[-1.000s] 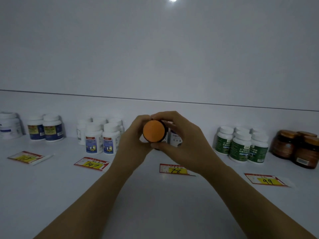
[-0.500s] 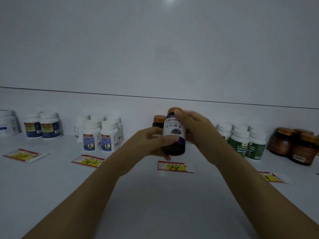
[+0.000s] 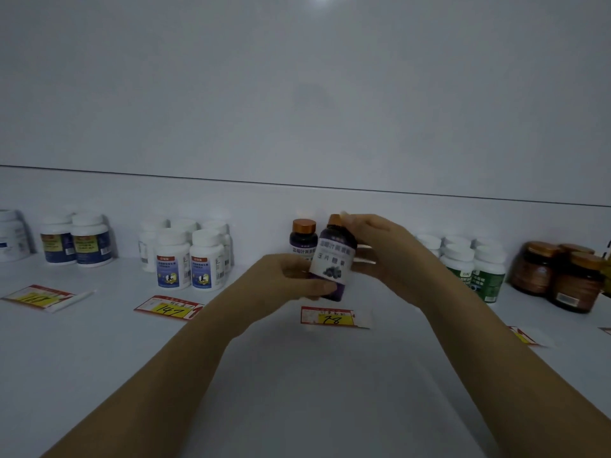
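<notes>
A dark purple bottle (image 3: 332, 259) with an orange cap and a white-and-purple label is held nearly upright above the white shelf (image 3: 297, 375). My left hand (image 3: 287, 279) grips its lower part from the left, thumb across the front. My right hand (image 3: 386, 256) holds its upper part and cap from the right. A second bottle of the same kind (image 3: 302, 238) stands on the shelf just behind it. A price tag reading 78 (image 3: 330, 317) lies on the shelf below the held bottle.
Along the back wall stand groups of white bottles with blue labels (image 3: 188, 256), blue-and-yellow labelled ones (image 3: 77, 241), green-labelled ones (image 3: 476, 266) and brown jars (image 3: 558, 276). Price tags (image 3: 165, 309) lie in front of them.
The bottle, first pointing its orange cap at me, has been turned upright with its label facing me and moved a little forward over the shelf. Both hands kept hold.
</notes>
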A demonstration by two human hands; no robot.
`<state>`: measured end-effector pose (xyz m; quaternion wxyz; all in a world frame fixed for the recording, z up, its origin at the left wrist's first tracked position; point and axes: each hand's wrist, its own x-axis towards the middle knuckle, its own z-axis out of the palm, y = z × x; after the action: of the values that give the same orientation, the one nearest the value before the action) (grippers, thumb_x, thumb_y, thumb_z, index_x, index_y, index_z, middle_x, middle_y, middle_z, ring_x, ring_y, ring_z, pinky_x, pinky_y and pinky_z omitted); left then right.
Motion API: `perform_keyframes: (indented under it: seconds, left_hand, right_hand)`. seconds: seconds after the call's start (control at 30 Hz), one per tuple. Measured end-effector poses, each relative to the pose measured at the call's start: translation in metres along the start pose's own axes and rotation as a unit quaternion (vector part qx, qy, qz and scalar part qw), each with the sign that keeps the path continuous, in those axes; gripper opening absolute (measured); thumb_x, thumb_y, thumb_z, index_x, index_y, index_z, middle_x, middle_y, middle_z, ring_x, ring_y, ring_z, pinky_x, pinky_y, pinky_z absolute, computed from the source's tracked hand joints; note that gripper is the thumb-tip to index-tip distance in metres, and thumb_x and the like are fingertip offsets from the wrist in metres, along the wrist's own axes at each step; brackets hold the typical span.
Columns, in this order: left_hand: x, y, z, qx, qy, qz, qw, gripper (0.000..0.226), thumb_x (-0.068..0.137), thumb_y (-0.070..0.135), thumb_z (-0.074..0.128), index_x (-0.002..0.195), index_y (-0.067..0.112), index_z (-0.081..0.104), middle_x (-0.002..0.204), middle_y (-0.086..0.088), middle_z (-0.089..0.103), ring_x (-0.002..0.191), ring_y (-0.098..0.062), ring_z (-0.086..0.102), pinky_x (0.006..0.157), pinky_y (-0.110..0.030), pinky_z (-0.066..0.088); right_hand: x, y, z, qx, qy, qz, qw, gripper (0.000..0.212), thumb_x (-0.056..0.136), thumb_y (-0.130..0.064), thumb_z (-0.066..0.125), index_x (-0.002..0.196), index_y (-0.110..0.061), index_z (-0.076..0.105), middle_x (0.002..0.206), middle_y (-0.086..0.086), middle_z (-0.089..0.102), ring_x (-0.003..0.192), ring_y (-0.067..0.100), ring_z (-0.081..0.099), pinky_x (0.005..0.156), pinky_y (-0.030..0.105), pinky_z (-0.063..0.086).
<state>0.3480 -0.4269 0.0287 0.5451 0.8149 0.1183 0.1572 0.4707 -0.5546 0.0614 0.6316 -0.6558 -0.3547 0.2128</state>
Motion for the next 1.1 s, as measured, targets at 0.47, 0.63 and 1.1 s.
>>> perform_keyframes:
  seconds: [0.47,0.63,1.1]
  left_hand:
    - [0.000,-0.018,0.003,0.288,0.049,0.001,0.956,0.049,0.099,0.041,0.038,0.142,0.019,0.036,0.145,0.001,0.042,0.125,-0.009,0.043,0.098,-0.021,0.033]
    - [0.006,-0.038,0.001,0.456,-0.003,-0.094,0.885,0.057,0.103,0.039,0.021,0.150,0.009,0.012,0.159,-0.008,0.007,0.146,-0.020,0.007,0.117,-0.030,0.008]
    - [0.012,-0.052,0.002,0.504,-0.009,-0.106,0.857,0.060,0.102,0.040,0.015,0.150,0.007,0.003,0.159,-0.009,0.000,0.147,-0.021,0.001,0.120,-0.034,0.005]
  right_hand:
    - [0.010,-0.016,-0.032,-0.277,0.130,-0.092,0.948,0.030,0.087,-0.041,0.063,0.111,-0.023,0.064,0.105,-0.003,0.067,0.096,0.015,0.064,0.088,0.035,0.054]
    - [0.037,-0.019,-0.039,-0.345,0.156,-0.077,0.922,0.032,0.091,-0.032,0.060,0.119,-0.017,0.058,0.105,0.000,0.058,0.093,0.015,0.056,0.066,0.019,0.043]
    - [0.058,0.031,-0.030,-0.338,0.197,-0.052,0.919,0.031,0.087,-0.035,0.064,0.110,-0.015,0.058,0.120,0.013,0.059,0.103,0.025,0.058,0.090,0.038,0.050]
